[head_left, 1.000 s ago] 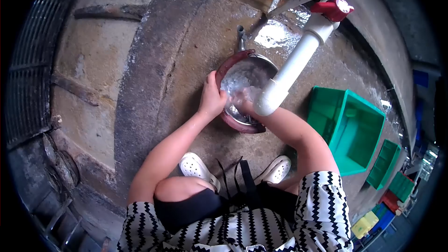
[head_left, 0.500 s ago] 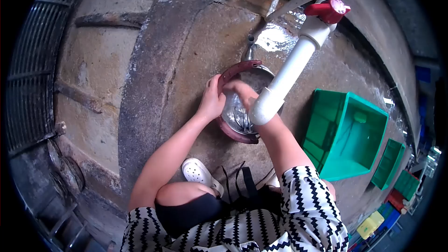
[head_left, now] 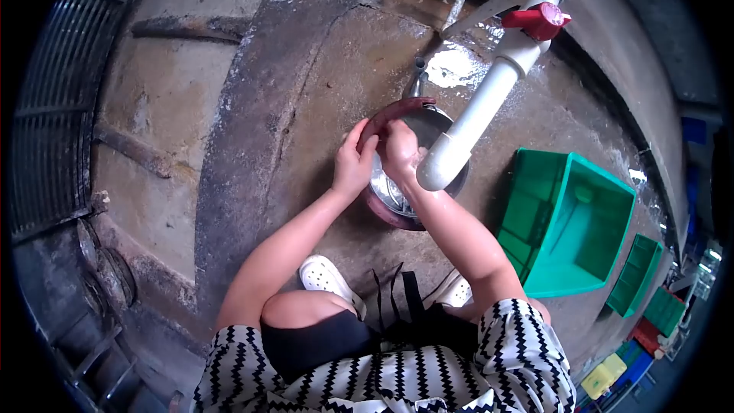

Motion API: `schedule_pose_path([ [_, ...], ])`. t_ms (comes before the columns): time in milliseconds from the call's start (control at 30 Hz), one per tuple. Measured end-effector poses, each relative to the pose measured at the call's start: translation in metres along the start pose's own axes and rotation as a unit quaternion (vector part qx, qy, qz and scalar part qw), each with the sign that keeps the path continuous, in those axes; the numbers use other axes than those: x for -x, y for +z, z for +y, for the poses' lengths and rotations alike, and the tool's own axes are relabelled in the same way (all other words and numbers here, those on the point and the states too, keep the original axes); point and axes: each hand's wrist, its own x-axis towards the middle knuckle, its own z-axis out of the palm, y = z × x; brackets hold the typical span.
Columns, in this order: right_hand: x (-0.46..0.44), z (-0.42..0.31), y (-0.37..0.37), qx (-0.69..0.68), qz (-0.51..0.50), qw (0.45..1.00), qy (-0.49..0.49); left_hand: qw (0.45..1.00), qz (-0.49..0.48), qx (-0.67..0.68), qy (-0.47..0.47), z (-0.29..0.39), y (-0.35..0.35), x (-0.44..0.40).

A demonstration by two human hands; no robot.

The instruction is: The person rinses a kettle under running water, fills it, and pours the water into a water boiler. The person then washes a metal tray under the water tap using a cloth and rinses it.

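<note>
A round metal basin (head_left: 436, 121) rests on the wet concrete under the pipe. Along its left side runs a curved reddish-brown band (head_left: 397, 111) with notched ends. My left hand (head_left: 353, 164) grips this band from outside, thumb toward the inner side. My right hand (head_left: 401, 151) is over the basin with curled fingers against the band's inner side; whatever they hold is hidden. Thin metal pieces (head_left: 397, 197) show inside the basin, partly covered by my right forearm.
A white pipe (head_left: 478, 118) with a red valve handle (head_left: 541, 21) overhangs the basin's right side. To the right stands a green crate (head_left: 569, 222), with a smaller green tray (head_left: 636, 275) beyond. A metal grating (head_left: 57, 99) is at far left.
My right hand has drawn back from deeper in the basin and curled its fingers near the band. My left hand keeps its grip on the band.
</note>
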Motion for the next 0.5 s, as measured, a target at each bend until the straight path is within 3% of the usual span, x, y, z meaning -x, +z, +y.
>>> schedule_pose_path([
  [33,0.039,-0.057,0.034,-0.289,0.128,0.947,0.055,0.999,0.023,-0.04,0.015,0.001,-0.001,0.001],
  [67,0.045,-0.064,0.03,-0.286,0.129,0.948,0.052,0.995,0.046,-0.077,0.031,0.005,0.001,0.002],
  [100,0.048,-0.068,0.025,-0.18,0.1,0.978,0.016,0.999,-0.002,0.014,-0.038,0.042,0.004,0.007],
  [133,0.053,-0.073,0.023,-0.073,0.069,0.995,-0.02,0.999,-0.002,0.016,-0.037,0.06,0.011,0.007],
  [200,0.067,-0.1,0.031,-0.113,0.127,0.983,-0.071,0.978,0.012,0.188,-0.094,0.089,0.022,0.008],
  [233,0.066,-0.108,0.02,-0.202,0.088,0.975,-0.041,0.959,-0.029,0.219,-0.18,0.107,0.022,0.003],
  [267,0.067,-0.115,0.011,-0.288,0.047,0.957,-0.011,0.937,-0.074,0.279,-0.199,0.112,0.027,-0.003],
  [333,0.09,-0.163,0.012,-0.236,0.053,0.97,0.026,0.973,-0.143,0.168,-0.072,0.105,0.04,-0.001],
  [367,0.097,-0.169,0.01,-0.171,0.046,0.984,0.014,0.988,-0.12,0.048,0.079,0.104,0.05,0.002],
  [400,0.107,-0.18,0.01,-0.105,0.038,0.994,0.001,0.987,-0.083,-0.057,0.129,0.128,0.05,0.004],
  [433,0.12,-0.188,0.017,0.013,0.039,0.997,-0.065,0.982,-0.123,0.139,0.024,0.125,0.052,0.002],
  [467,0.114,-0.167,0.011,0.023,0.055,0.993,-0.1,0.928,-0.159,0.325,-0.087,0.113,0.053,-0.003],
  [500,0.117,-0.15,0.013,0.098,0.084,0.972,-0.195,0.9,-0.212,0.379,-0.023,0.062,0.062,-0.024],
])
